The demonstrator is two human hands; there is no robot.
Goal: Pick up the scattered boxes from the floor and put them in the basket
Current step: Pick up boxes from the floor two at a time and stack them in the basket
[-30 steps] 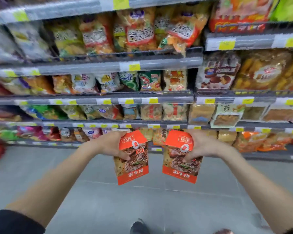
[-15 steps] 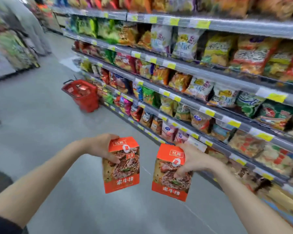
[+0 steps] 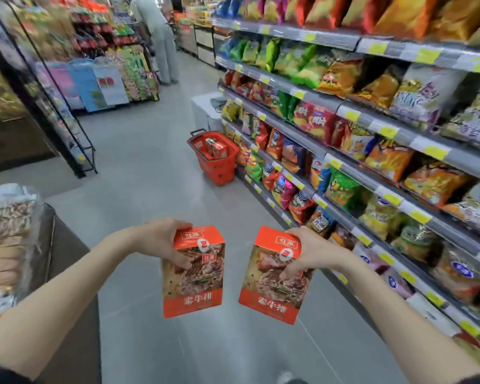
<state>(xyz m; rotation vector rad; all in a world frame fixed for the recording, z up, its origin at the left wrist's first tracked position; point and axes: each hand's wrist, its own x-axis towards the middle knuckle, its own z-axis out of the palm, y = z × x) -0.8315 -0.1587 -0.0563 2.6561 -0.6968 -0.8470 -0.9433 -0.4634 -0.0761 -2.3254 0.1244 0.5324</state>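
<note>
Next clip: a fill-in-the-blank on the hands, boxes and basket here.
1. The left hand grips the left box near its ____ end.
2. The right hand grips the right box; both boxes are off the ____.
3. The basket beside the shelves is coloured ____.
Missing: top; floor; red.

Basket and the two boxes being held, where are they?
red basket (image 3: 219,168), head view, on its front wall.
left box (image 3: 203,285), head view, on its front face.
right box (image 3: 269,295), head view, on its front face.
</note>
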